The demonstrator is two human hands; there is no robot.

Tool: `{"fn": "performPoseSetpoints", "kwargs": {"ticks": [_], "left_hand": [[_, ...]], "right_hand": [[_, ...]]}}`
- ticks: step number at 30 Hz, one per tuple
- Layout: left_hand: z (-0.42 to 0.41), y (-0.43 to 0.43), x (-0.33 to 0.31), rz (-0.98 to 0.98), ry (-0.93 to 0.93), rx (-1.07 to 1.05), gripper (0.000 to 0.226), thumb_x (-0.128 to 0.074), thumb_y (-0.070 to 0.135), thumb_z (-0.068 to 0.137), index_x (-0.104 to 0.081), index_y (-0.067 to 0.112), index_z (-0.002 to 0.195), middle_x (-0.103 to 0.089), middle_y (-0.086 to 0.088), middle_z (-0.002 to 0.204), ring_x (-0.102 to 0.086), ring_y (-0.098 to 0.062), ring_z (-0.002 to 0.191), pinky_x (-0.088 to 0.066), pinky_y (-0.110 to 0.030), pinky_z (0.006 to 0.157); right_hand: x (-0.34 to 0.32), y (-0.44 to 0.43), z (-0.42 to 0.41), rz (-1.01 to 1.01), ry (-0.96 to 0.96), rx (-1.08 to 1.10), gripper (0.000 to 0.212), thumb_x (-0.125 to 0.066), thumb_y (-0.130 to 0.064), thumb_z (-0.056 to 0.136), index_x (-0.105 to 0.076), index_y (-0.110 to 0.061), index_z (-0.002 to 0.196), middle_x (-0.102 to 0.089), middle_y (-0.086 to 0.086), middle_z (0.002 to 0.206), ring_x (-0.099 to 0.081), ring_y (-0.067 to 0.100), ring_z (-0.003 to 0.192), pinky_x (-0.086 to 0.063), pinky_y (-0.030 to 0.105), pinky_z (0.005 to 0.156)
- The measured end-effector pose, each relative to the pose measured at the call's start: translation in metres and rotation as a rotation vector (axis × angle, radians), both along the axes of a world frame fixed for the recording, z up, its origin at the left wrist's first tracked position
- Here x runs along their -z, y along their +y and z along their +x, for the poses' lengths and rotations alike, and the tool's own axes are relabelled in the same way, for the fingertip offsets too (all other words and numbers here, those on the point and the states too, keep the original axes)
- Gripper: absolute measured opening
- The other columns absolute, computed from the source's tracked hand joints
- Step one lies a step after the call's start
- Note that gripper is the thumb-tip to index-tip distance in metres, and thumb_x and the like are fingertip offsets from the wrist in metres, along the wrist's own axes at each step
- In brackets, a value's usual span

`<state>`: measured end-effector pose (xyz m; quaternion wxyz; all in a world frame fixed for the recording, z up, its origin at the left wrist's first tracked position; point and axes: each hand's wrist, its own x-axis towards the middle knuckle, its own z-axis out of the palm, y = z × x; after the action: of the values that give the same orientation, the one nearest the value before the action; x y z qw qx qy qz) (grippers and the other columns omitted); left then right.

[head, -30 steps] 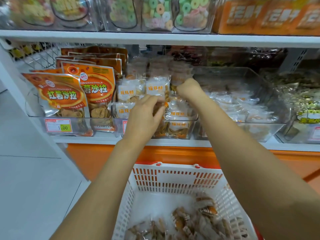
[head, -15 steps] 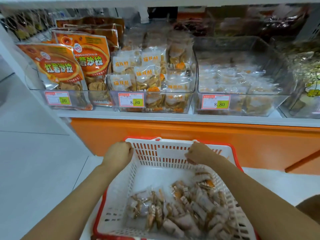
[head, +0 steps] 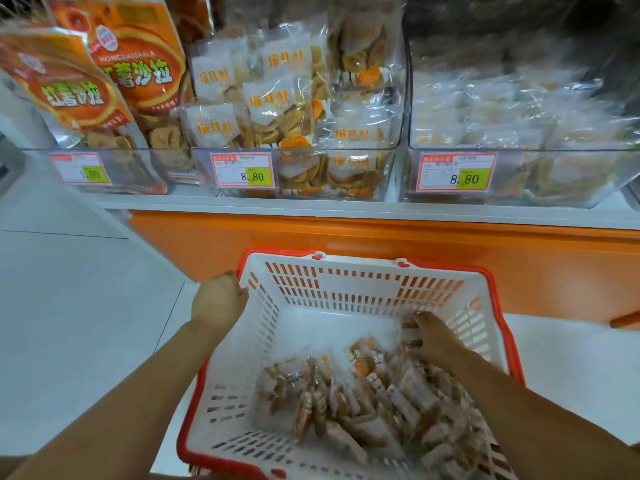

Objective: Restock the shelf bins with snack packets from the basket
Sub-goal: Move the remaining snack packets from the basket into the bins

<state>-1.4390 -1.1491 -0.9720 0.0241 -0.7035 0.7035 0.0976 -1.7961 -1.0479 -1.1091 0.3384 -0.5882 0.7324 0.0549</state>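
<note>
Packets (head: 363,403) lie piled in basket (head: 346,296), mostly near-right of its floor, on the ground below the bins (head: 294,149). Left hand (head: 220,301) curled over the basket's far-left rim corner. Right hand (head: 437,339) is inside, fingers down among packets by the right wall; can't tell if it grips one.

Left hand (head: 218,299): withdrawn from the middle bin (head: 294,174) on the shelf; now lowered against the far-left corner of the basket (head: 450,268) rim, fingers curled under; grip not discernible.
Right hand (head: 436,337): withdrawn from the same bin; above the far rim half a second ago, now down inside the basket by its right wall, fingers among the snack packets (head: 346,403); hold not discernible.
Price label (head: 242,169) of middle bin: hidden behind left forearm a second ago, now exposed.
View: tilted down and closer; upper shelf out of frame.
</note>
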Motion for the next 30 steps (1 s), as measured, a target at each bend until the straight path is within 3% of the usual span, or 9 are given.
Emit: {"fn": "performPoseSetpoints", "kwargs": {"ticks": [8,12,15,17,20,23,25,28,30], "left_hand": [[-0.004,-0.006,0.006,-0.006,-0.057,-0.019,0.02,-0.051,0.022,0.093,-0.055,0.004,0.085,-0.06,-0.011,0.076,-0.048,-0.023,0.065,-0.039,-0.028,0.06],[-0.007,-0.002,0.005,0.03,-0.09,-0.018,0.025,-0.051,0.029,0.095,-0.057,0.005,0.096,-0.066,-0.012,0.091,-0.056,-0.023,0.073,-0.041,-0.027,0.062],[-0.015,0.005,0.002,0.091,-0.093,-0.088,0.028,-0.051,0.033,0.094,-0.059,0.008,0.103,-0.067,-0.009,0.1,-0.064,-0.025,0.087,-0.047,-0.028,0.065],[-0.025,0.011,-0.001,0.181,-0.064,-0.112,0.027,-0.052,0.037,0.093,-0.062,0.012,0.101,-0.067,-0.006,0.101,-0.064,-0.022,0.088,-0.051,-0.029,0.07],[-0.047,0.025,-0.001,0.282,0.236,-0.005,0.031,-0.054,0.041,0.093,-0.065,0.013,0.102,-0.069,-0.005,0.099,-0.064,-0.02,0.087,-0.049,-0.029,0.073],[-0.069,0.041,-0.014,0.214,0.56,0.042,0.04,-0.051,0.051,0.092,-0.062,0.012,0.097,-0.063,0.0,0.092,-0.06,-0.018,0.09,-0.04,-0.026,0.073],[-0.081,0.05,-0.028,0.15,0.763,0.063,0.04,-0.046,0.048,0.094,-0.062,0.011,0.089,-0.063,-0.001,0.083,-0.058,-0.018,0.082,-0.041,-0.024,0.07],[-0.091,0.059,-0.053,0.017,1.042,0.082,0.04,-0.043,0.036,0.099,-0.066,0.006,0.085,-0.069,-0.01,0.074,-0.064,-0.012,0.065,-0.049,-0.025,0.063],[-0.095,0.063,-0.062,-0.076,1.099,0.096,0.038,-0.042,0.031,0.1,-0.066,0.009,0.08,-0.067,-0.01,0.065,-0.061,-0.01,0.055,-0.048,-0.023,0.055]], "right_hand": [[-0.001,-0.007,-0.004,0.002,0.018,-0.014,0.058,-0.067,-0.02,0.083,-0.048,-0.015,0.137,-0.049,0.009,0.135,-0.049,0.026,0.122,-0.042,0.034,0.101],[-0.015,-0.006,-0.004,-0.059,0.076,-0.012,0.036,-0.047,-0.021,0.096,-0.053,-0.013,0.13,-0.059,0.009,0.123,-0.056,0.026,0.112,-0.045,0.033,0.092],[-0.036,-0.005,0.002,-0.096,0.04,-0.009,0.045,-0.059,-0.028,0.09,-0.049,-0.016,0.132,-0.059,0.005,0.125,-0.058,0.023,0.112,-0.047,0.033,0.093],[-0.057,-0.005,0.014,-0.173,-0.069,0.029,0.039,-0.062,-0.029,0.089,-0.051,-0.018,0.124,-0.062,0.001,0.119,-0.06,0.019,0.102,-0.048,0.028,0.086],[-0.096,-0.006,0.038,-0.309,-0.373,0.204,0.017,-0.06,-0.029,0.09,-0.054,-0.021,0.103,-0.062,-0.006,0.093,-0.059,0.016,0.085,-0.045,0.023,0.068],[-0.141,-0.01,0.062,-0.298,-0.772,0.317,0.021,-0.057,-0.033,0.092,-0.062,-0.016,0.104,-0.063,0.005,0.098,-0.058,0.023,0.094,-0.045,0.033,0.079],[-0.166,-0.012,0.075,-0.331,-0.934,0.297,0.02,-0.058,-0.035,0.09,-0.07,-0.019,0.087,-0.064,0.012,0.089,-0.057,0.029,0.084,-0.045,0.04,0.078],[-0.203,-0.009,0.089,-0.452,-1.0,0.281,0.018,-0.058,-0.033,0.093,-0.068,-0.019,0.096,-0.073,0.003,0.092,-0.067,0.019,0.083,-0.05,0.021,0.07],[-0.214,-0.007,0.093,-0.537,-1.012,0.317,0.023,-0.057,-0.035,0.092,-0.066,-0.017,0.102,-0.074,-0.002,0.093,-0.069,0.008,0.083,-0.05,0.012,0.064]]}}
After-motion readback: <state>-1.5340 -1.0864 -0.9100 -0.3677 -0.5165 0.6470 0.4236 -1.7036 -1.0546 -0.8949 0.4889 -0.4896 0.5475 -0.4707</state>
